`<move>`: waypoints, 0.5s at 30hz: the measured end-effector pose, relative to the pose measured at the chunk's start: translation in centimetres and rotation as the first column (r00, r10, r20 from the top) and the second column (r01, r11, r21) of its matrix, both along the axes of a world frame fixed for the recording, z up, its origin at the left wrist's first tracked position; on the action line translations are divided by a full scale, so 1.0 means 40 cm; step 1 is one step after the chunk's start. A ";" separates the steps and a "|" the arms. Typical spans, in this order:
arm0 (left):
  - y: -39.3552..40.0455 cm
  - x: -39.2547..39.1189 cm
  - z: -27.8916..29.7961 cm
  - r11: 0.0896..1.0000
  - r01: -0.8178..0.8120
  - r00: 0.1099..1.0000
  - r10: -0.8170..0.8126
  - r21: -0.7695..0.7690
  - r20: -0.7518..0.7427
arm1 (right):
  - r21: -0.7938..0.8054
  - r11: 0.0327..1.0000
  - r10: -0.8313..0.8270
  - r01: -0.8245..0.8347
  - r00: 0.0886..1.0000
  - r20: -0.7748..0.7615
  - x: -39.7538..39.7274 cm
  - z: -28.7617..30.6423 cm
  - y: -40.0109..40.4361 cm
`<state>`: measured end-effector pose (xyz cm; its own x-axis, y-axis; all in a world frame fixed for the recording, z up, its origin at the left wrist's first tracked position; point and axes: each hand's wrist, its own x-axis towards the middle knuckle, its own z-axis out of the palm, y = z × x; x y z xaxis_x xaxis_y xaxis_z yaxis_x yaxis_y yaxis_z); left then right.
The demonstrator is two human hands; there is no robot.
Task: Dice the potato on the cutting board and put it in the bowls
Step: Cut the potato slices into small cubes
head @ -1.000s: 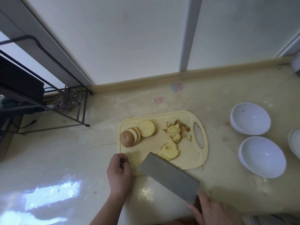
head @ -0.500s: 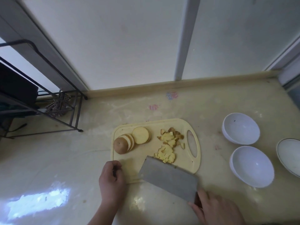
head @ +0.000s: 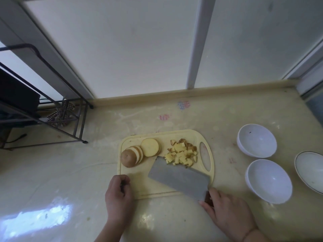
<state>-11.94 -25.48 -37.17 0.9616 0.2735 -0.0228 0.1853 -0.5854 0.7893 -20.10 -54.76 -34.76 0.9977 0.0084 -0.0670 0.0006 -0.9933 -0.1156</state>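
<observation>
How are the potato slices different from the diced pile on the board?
The potato slices are broad rounds at the cutting board's left; the diced pile is small cubes heaped at its right, beside the cleaver. Both are pale yellow potato.

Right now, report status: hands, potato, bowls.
Left hand curled at near corner of cutting board; right hand grips cleaver, blade against diced potato. Uncut: slices, end piece. No potato in bowls; path clear.
</observation>
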 end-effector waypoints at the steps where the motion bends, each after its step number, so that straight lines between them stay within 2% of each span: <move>1: 0.000 0.000 0.001 1.000 0.002 1.000 -0.002 0.004 0.000 | 0.006 1.000 -0.005 0.006 0.999 -0.037 0.002 0.002 -0.003; 4: 0.001 0.001 0.000 1.000 0.002 1.000 -0.002 0.005 0.003 | 0.034 0.999 -0.027 0.036 0.970 -0.243 0.012 0.038 -0.016; 7: -0.006 0.002 0.005 1.000 -0.006 1.000 0.006 -0.015 0.019 | 0.144 0.989 0.007 0.016 0.987 -0.161 0.020 0.051 -0.041; 10: -0.012 0.006 0.012 0.999 -0.012 1.000 0.013 -0.046 0.012 | 0.316 0.945 0.021 0.080 0.953 -0.303 0.063 0.086 -0.077; 13: -0.014 0.012 0.016 0.996 -0.035 0.999 0.033 -0.079 -0.032 | 0.476 0.851 -0.023 0.222 0.922 -0.387 0.106 0.122 -0.100; 15: -0.016 0.014 0.020 0.993 -0.063 0.997 0.058 -0.096 -0.048 | 0.569 0.738 -0.057 0.364 0.873 -0.484 0.128 0.149 -0.102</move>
